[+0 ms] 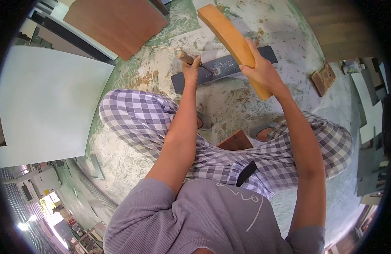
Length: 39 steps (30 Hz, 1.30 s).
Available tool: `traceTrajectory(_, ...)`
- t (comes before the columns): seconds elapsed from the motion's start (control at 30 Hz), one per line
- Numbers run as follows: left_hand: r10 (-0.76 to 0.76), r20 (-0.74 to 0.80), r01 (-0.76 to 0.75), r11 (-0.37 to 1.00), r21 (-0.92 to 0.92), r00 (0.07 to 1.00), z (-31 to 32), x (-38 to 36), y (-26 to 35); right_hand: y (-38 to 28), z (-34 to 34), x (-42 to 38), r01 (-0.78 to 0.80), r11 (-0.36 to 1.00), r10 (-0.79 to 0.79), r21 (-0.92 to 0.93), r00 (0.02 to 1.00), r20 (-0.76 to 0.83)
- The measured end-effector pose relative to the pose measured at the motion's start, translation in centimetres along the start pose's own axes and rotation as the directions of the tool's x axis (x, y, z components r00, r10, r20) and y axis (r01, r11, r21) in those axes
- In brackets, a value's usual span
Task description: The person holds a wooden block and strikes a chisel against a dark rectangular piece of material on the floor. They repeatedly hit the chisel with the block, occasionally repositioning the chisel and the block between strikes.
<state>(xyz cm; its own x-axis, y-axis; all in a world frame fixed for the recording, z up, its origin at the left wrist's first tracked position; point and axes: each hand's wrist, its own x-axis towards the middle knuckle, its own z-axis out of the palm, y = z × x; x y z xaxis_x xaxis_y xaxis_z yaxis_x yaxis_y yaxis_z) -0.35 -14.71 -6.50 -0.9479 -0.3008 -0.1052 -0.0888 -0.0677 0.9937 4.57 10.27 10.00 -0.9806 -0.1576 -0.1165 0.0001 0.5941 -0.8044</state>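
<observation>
My left hand point(191, 70) is closed around the wooden handle of a chisel point(186, 57). The chisel slants down to the right, and its tip meets a dark grey board point(182, 81) lying on the floor. Pale chips and dust surround a worked spot near the board's middle. In my right hand point(262, 72) is a thick, orange-brown wooden block point(224, 33), gripped near its lower end. The block is raised over the board, with its long end pointing up and left. My right fingers wrap round it.
A brown panel point(115, 23) leans at the upper left, beside a large white panel point(51, 106). Small brown wood pieces lie at right point(323, 79) and between my feet point(236, 141). A grey hose point(94, 190) runs along the floor at lower left.
</observation>
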Motion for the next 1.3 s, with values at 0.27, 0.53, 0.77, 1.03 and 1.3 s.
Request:
traceTrajectory(0.27,-0.806,-0.315,0.133,0.432,-0.892,0.500,-5.0,-1.5,-11.4,0.0,-0.7,-0.1,-0.007,1.000,0.007,-0.006,1.000,0.008)
traceTrajectory(0.53,-0.257,-0.298,0.163,0.938,-0.306,0.919,-0.9,1.1,0.1,-0.1,-1.3,0.3,-0.018,1.000,0.018,0.019,0.999,-0.050)
traceTrajectory(0.77,0.058,-0.016,-0.057,0.996,0.069,0.998,1.8,-0.2,2.2,0.2,-1.2,0.4,0.001,1.000,-0.001,0.010,0.999,-0.048)
traceTrajectory(1.03,0.037,0.281,-0.120,0.952,0.283,0.959,3.0,-0.5,4.0,0.8,-0.6,0.4,0.007,1.000,-0.006,0.013,1.000,-0.025)
traceTrajectory(1.3,-0.040,0.390,-0.096,0.941,0.324,0.920,3.1,-0.2,4.5,0.1,-0.9,0.4,0.033,0.999,-0.033,0.003,0.999,-0.042)
